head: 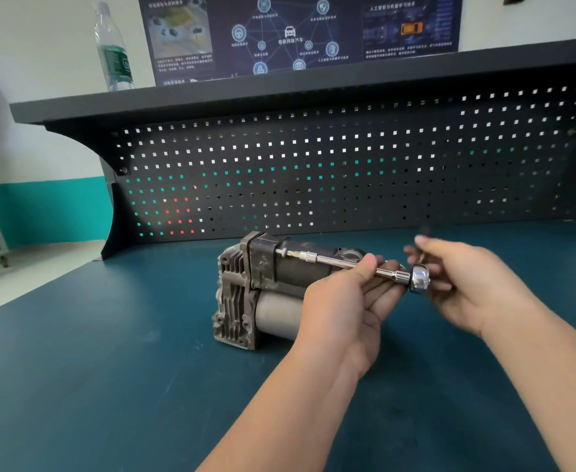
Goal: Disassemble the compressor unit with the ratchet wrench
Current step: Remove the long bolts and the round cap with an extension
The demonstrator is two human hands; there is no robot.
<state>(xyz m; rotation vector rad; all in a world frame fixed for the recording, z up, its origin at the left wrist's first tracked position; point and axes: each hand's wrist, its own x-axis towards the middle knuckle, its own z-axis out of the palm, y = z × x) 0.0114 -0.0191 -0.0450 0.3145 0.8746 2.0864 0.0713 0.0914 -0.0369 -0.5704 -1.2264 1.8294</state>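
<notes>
The grey metal compressor unit (245,294) lies on its side on the teal bench mat, its finned end to the left. A chrome ratchet wrench (420,279) with a long extension bar (334,261) points left, its bit set on a bolt (281,252) at the unit's upper face. My left hand (342,308) pinches the extension bar between thumb and fingers. My right hand (467,284) is curled around the ratchet's handle behind the shiny head; the handle itself is mostly hidden and blurred.
A dark pegboard back panel (313,172) rises behind the bench, with a shelf (211,93) on top carrying a plastic water bottle (112,49). The bench mat (109,386) stretches left and toward me. The bench's left edge drops to the floor.
</notes>
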